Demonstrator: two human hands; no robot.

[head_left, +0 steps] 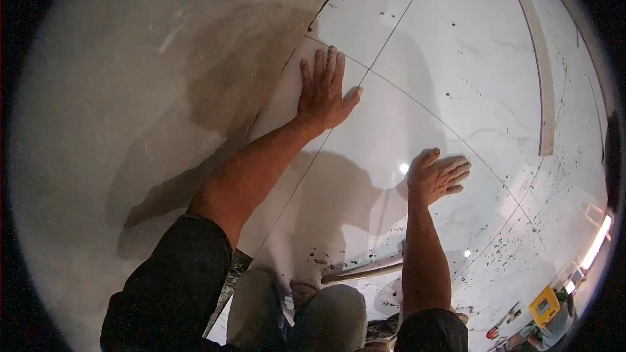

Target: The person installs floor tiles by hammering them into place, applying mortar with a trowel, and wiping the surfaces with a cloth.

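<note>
My left hand lies palm down with fingers spread on large white marbled tiles, close to their edge along a plain grey surface on the left. Lower and to the right, my right hand also rests palm down on a tile, fingers out and thumb apart, holding nothing. Thin joint lines cross between the tiles, and dark specks are scattered over them. My knees show at the bottom, and shadows fall over both surfaces.
A long pale strip lies on the tiles at the right. Another narrow bar lies by my knees. At the lower right are a yellow object, a red-tipped tool and a bright light or its reflection at the rim.
</note>
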